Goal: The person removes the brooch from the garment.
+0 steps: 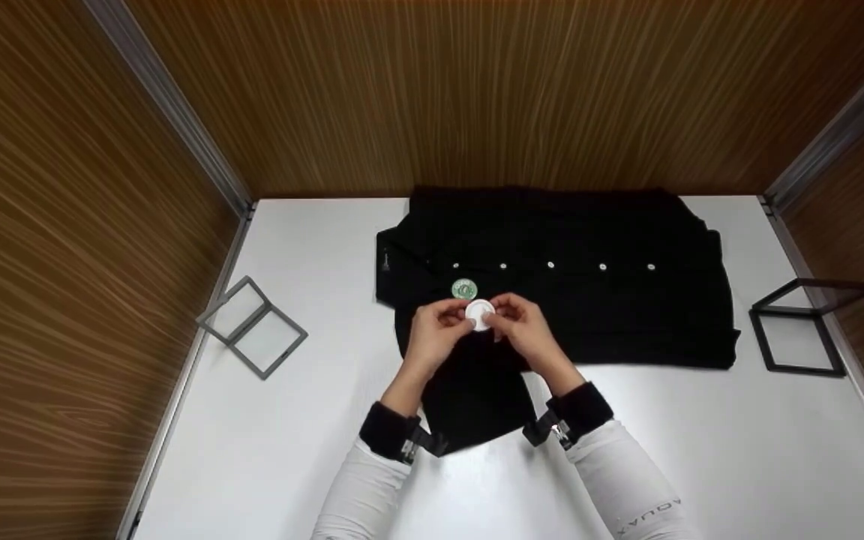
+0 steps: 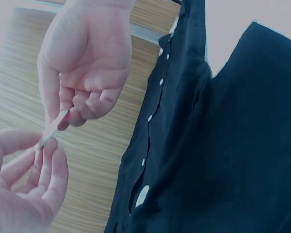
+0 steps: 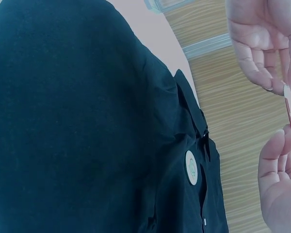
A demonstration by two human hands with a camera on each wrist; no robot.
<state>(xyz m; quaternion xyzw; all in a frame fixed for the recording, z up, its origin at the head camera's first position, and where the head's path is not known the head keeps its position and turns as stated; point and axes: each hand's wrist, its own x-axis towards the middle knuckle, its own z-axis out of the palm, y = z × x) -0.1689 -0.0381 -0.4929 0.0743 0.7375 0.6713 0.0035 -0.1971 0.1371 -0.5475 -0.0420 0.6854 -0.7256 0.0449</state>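
Observation:
A small round white disc is pinched between both hands, held above a black shirt. My left hand grips its left edge with thumb and fingers, and my right hand grips the right edge. Seen side-on in the left wrist view, the disc is thin; in the right wrist view, red shows along one side. A green-and-white round badge lies on the shirt front, just beyond the hands. The shirt lies flat with its collar to the left and a sleeve toward me.
A grey hinged frame stands opened on the white table at the left. At the right, a black hinged frame stands opened near the side wall. Several white buttons run along the shirt. Wood-grain panels enclose the table.

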